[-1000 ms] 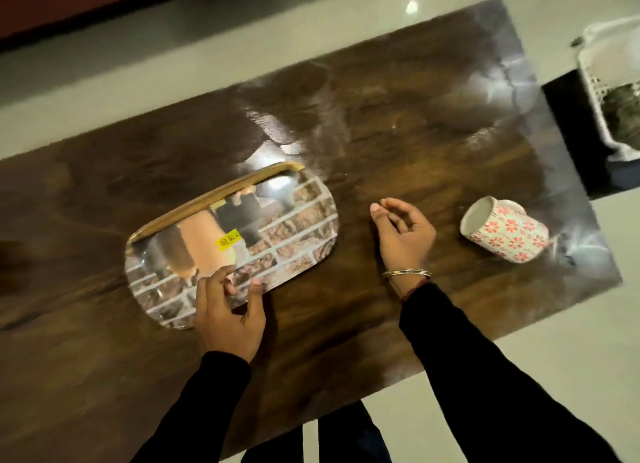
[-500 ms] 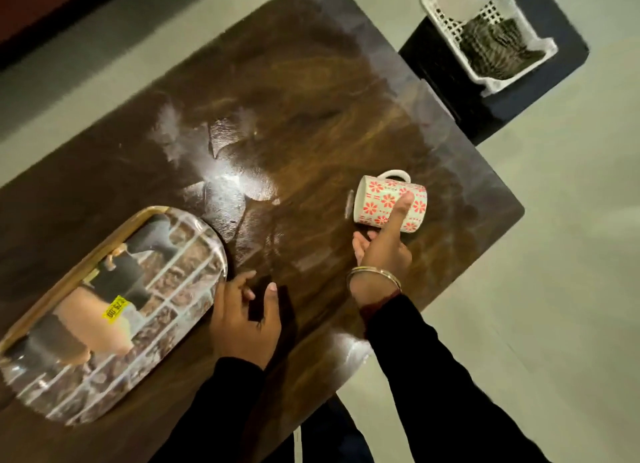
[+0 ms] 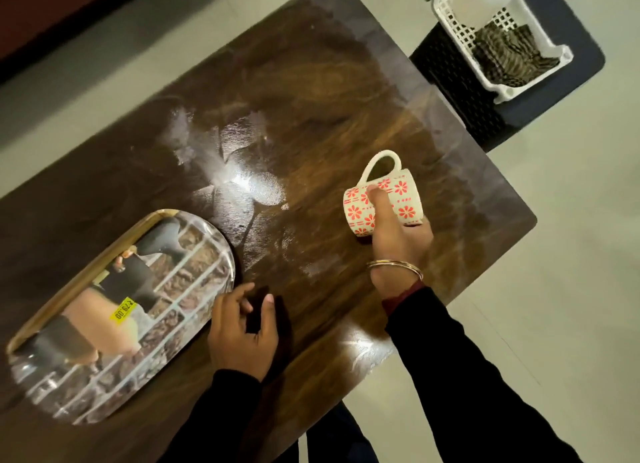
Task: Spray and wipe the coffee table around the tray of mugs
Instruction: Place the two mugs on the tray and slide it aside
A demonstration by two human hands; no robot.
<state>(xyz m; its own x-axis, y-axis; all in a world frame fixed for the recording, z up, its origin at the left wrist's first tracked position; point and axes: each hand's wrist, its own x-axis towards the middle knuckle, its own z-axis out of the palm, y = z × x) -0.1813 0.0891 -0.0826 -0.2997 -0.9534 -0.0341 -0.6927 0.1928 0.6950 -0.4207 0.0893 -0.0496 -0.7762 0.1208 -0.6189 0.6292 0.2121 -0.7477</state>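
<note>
A dark wooden coffee table [image 3: 311, 92] fills the view, its top shiny and streaked. A glossy oval tray [image 3: 114, 324] with a gold rim and a yellow price sticker lies at the left; no mugs stand on it. My right hand [image 3: 398, 241] is shut on a white mug [image 3: 384, 196] with red flower prints, lying on its side near the table's right end, handle pointing away from me. My left hand [image 3: 242, 334] hovers just right of the tray, fingers loosely curled, holding nothing.
A white plastic basket [image 3: 498, 40] holding a striped cloth and a pale container sits on a black perforated stool [image 3: 460, 92] beyond the table's right corner. Pale floor surrounds the table. My dark trousers show below the near edge.
My right hand went from resting by the mug to grasping it. My left hand let go of the tray's edge and now sits beside it. The view swung right.
</note>
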